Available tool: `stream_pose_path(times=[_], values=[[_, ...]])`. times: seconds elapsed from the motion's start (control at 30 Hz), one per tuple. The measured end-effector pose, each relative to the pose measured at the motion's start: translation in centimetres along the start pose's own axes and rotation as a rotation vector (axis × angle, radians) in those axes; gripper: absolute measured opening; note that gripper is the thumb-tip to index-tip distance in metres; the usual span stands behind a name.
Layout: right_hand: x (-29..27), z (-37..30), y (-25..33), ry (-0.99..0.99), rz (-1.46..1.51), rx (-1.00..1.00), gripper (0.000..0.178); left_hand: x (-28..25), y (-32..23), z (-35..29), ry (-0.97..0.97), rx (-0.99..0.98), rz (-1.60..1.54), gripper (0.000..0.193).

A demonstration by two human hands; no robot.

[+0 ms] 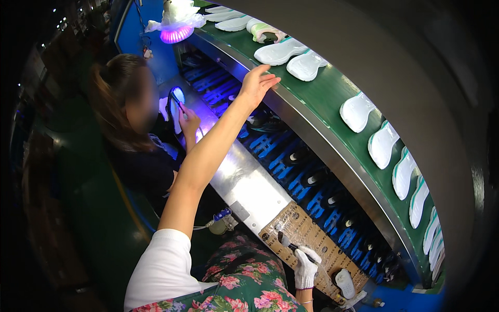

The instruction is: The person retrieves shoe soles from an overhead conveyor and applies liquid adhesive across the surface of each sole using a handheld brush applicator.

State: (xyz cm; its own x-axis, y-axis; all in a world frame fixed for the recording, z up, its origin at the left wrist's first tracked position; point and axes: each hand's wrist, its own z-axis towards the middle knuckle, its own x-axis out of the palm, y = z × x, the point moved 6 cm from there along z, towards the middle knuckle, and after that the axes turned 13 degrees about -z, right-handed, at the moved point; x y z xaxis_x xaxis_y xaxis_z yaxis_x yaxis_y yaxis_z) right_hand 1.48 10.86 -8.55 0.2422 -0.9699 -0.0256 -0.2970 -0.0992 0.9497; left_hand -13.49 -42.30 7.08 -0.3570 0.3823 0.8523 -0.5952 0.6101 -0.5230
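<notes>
My bare left hand (258,87) reaches out over the metal edge of the green conveyor belt (317,99). Its fingers are stretched and hold nothing. Closest to it are two white shoe soles, one (280,52) just beyond the fingertips and another (306,66) to the right. My right hand (306,266), in a white knitted glove, is closed round a dark-handled brush (289,242) over the brown-papered part of the bench. A thin clear tube seems to run from the brush. Beside this hand, a single white sole (344,283) lies on the bench.
More white soles with teal edges (382,145) line the belt. Below it runs a rack of blue holders (280,169) with dark shoes. A co-worker (140,119) at the left holds a tool to a sole under a purple-lit lamp (176,34). The metal bench (244,177) lies between.
</notes>
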Motion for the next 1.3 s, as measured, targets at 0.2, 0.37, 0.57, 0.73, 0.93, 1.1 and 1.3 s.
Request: stream_pose_path(times=[0.2,0.37,0.57,0.73,0.93,1.1,1.3], values=[[-0.1,-0.6,-0.3,-0.12,-0.035,0.101,0.017,3.7,-4.1,3.7,-0.06,0.885,1.536,0.11],[-1.5,0.4,-3.6,-0.136,-0.062,0.093,0.018,1.9,-2.9,11.8,0.003,0.721,1.63,0.116],[-1.5,0.5,-3.9,-0.183,-0.189,0.149,0.016,3.6,-2.1,14.3,0.014,0.68,1.675,0.112],[1.0,-1.7,1.3,-0.076,-0.65,-0.015,0.035,-0.7,-10.0,17.0,-0.177,0.754,1.777,0.085],[-1.6,0.6,-2.4,-0.034,-0.719,-0.091,0.033,-6.9,-17.4,18.9,-0.462,0.509,1.94,0.074],[-1.3,1.7,-3.0,-0.08,-0.627,0.034,0.031,-7.8,-16.4,21.1,-0.541,0.519,2.051,0.068],[-1.0,1.9,-3.3,-0.076,-0.605,0.063,0.028,-6.3,-16.5,19.8,-0.366,0.704,1.42,0.046]])
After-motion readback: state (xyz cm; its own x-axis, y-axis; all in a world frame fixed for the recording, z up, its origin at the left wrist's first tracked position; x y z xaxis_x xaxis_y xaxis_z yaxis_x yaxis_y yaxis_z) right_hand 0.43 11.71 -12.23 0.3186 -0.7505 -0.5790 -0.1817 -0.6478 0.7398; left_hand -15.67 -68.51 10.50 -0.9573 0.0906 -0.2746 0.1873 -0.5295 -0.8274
